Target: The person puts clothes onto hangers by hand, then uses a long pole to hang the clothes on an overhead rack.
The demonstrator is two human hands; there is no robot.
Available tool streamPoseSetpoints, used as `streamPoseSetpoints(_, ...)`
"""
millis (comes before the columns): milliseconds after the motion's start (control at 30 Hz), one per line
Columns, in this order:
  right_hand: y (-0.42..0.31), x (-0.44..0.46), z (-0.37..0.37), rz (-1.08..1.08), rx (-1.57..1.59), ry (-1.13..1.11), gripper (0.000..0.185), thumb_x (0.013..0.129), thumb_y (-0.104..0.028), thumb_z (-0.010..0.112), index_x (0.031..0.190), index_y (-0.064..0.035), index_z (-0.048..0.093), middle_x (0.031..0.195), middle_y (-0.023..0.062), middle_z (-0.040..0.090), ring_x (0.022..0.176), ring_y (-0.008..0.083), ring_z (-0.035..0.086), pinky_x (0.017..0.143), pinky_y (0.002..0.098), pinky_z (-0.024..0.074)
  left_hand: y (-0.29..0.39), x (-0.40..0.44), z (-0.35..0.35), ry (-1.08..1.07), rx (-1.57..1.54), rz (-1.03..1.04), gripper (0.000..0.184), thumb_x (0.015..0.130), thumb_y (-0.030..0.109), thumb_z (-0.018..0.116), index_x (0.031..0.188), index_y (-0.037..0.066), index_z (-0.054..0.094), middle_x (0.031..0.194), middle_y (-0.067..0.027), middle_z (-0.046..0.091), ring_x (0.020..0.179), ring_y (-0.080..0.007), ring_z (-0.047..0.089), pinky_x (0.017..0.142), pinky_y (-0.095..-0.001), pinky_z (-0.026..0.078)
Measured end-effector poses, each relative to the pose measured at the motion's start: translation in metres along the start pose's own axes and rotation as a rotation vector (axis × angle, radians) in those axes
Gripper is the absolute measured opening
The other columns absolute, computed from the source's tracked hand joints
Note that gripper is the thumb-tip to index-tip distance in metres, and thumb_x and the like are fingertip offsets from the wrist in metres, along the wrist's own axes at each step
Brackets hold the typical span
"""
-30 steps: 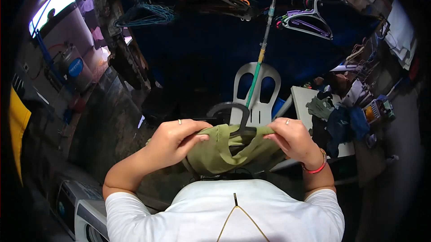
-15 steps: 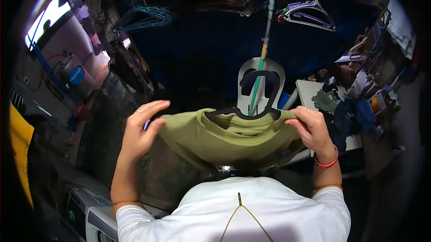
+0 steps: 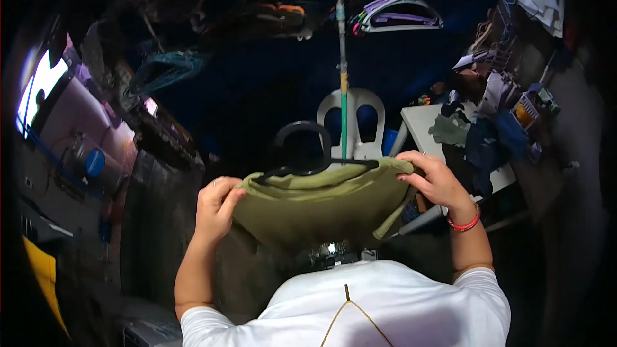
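Observation:
An olive green shirt (image 3: 321, 202) hangs in front of my chest, spread between my two hands. Inside its neckline sits a black hanger (image 3: 302, 170), its hook curving up above the collar. My left hand (image 3: 217, 209) pinches the shirt near the shoulder on the left side. On the opposite shoulder, my right hand (image 3: 437, 183) has thumb and fingers closed on the fabric. One sleeve dangles below my right hand. The lower part of the shirt is in shadow.
Grey and purple hangers (image 3: 402, 12) hang on a line above, with blue hangers (image 3: 167, 70) to the left. A pole (image 3: 342, 57) rises before a white plastic chair (image 3: 331, 102). Clothes lie piled on a white table (image 3: 418, 125) at right.
My left hand, apart from the cloth with fingers spread before, now grips the shirt's left shoulder. The hanger and shirt have tilted, and the whole view has shifted.

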State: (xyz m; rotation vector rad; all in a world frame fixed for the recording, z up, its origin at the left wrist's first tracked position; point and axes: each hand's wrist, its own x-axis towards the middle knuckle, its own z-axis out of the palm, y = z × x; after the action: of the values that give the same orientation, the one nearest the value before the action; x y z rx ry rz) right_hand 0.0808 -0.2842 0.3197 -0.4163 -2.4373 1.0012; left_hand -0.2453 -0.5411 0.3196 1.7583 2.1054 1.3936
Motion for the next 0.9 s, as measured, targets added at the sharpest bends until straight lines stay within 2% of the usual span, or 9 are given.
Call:
streamPoseSetpoints(167, 0.070, 0.038, -0.009, 0.182, 0.429, -0.105, 0.026, 0.088, -0.001, 0.059, 0.114, 0.0023, 0.060, 0.103, 0.0055, 0.066, 0.095, 0.0123, 0.061, 0.084, 0.0261, 0.0481, -0.016, 0.027, -0.006, 0.102, 0.051, -0.029, 0.012, 0.085, 0.009, 0.063, 0.085, -0.003, 0.066, 0.076, -0.0122, 0.064, 0.071, -0.0234, 0.061, 0.067, -0.0313, 0.046)
streamPoseSetpoints(233, 0.130, 0.068, -0.002, 0.158, 0.582, -0.217, 0.031, 0.090, -0.002, 0.060, 0.120, 0.0014, 0.058, 0.110, 0.0057, 0.064, 0.101, 0.0129, 0.060, 0.088, 0.0267, 0.0476, -0.031, 0.030, -0.018, 0.194, 0.015, -0.126, 0.013, 0.085, 0.009, 0.062, 0.086, -0.003, 0.066, 0.076, -0.0115, 0.065, 0.071, -0.0212, 0.062, 0.067, -0.0307, 0.046)
streamPoseSetpoints(300, 0.159, 0.104, 0.018, 0.141, 0.772, -0.078, 0.037, 0.092, -0.006, 0.061, 0.128, 0.0003, 0.052, 0.116, 0.0063, 0.061, 0.108, 0.0140, 0.058, 0.094, 0.0285, 0.0467, -0.033, 0.036, -0.034, 0.298, -0.008, -0.183, 0.014, 0.088, 0.009, 0.060, 0.085, -0.004, 0.066, 0.075, -0.0055, 0.064, 0.070, -0.0123, 0.058, 0.066, -0.0266, 0.045)
streamPoseSetpoints(467, 0.379, 0.218, 0.125, 0.137, 0.391, 0.320, 0.077, 0.085, -0.021, 0.073, 0.145, -0.0034, 0.029, 0.136, 0.0242, 0.043, 0.116, 0.0286, 0.054, 0.096, 0.0376, 0.0468, 0.005, 0.058, -0.077, 0.494, 0.098, -0.207, 0.018, 0.092, 0.013, 0.057, 0.086, -0.002, 0.064, 0.074, 0.0003, 0.062, 0.068, -0.0062, 0.053, 0.063, -0.0234, 0.043)
streamPoseSetpoints(533, 0.364, 0.245, 0.138, 0.090, -0.065, 0.436, 0.085, 0.081, -0.026, 0.076, 0.146, -0.0017, 0.027, 0.137, 0.0274, 0.040, 0.117, 0.0394, 0.050, 0.097, 0.0409, 0.0440, 0.017, 0.064, -0.092, 0.578, 0.167, -0.192, 0.018, 0.093, 0.014, 0.057, 0.087, -0.002, 0.063, 0.073, 0.0018, 0.059, 0.069, -0.0053, 0.050, 0.063, -0.0230, 0.042)
streamPoseSetpoints(633, 0.352, 0.276, 0.156, 0.000, 0.069, 0.458, 0.050, 0.089, -0.029, 0.067, 0.123, 0.0022, 0.048, 0.105, 0.0185, 0.060, 0.091, 0.0315, 0.060, 0.083, 0.0400, 0.0480, 0.025, 0.071, -0.119, 0.687, 0.247, -0.179, 0.017, 0.093, 0.013, 0.056, 0.088, -0.002, 0.061, 0.072, 0.0030, 0.054, 0.068, -0.0047, 0.046, 0.062, -0.0231, 0.039)
streamPoseSetpoints(700, 0.321, 0.281, 0.164, 0.094, 0.314, 0.591, 0.033, 0.096, -0.032, 0.056, 0.107, -0.0009, 0.052, 0.080, 0.0079, 0.058, 0.070, 0.0205, 0.058, 0.067, 0.0344, 0.0484, 0.034, 0.076, -0.137, 0.732, 0.333, -0.167, 0.017, 0.093, 0.013, 0.055, 0.086, -0.002, 0.059, 0.073, 0.0022, 0.053, 0.069, -0.0060, 0.046, 0.064, -0.0241, 0.040)
streamPoseSetpoints(767, 0.347, 0.285, 0.177, 0.246, 0.705, 0.448, 0.021, 0.102, -0.031, 0.045, 0.104, -0.0102, 0.051, 0.069, -0.0042, 0.043, 0.058, 0.0047, 0.040, 0.051, 0.0208, 0.0344, 0.027, 0.074, -0.164, 0.781, 0.458, -0.154, 0.017, 0.092, 0.013, 0.054, 0.084, -0.002, 0.057, 0.073, 0.0010, 0.053, 0.071, -0.0076, 0.046, 0.067, -0.0248, 0.040)
streamPoseSetpoints(900, 0.288, 0.245, 0.191, 0.089, 0.921, 0.195, 0.038, 0.102, -0.046, 0.039, 0.085, -0.0119, 0.041, 0.056, -0.0011, 0.041, 0.040, 0.0082, 0.035, 0.038, 0.0235, 0.0309, 0.012, 0.074, -0.220, 0.872, 0.502, -0.182, 0.026, 0.094, 0.023, 0.057, 0.087, -0.002, 0.061, 0.072, -0.0002, 0.056, 0.071, -0.0080, 0.047, 0.068, -0.0254, 0.041)
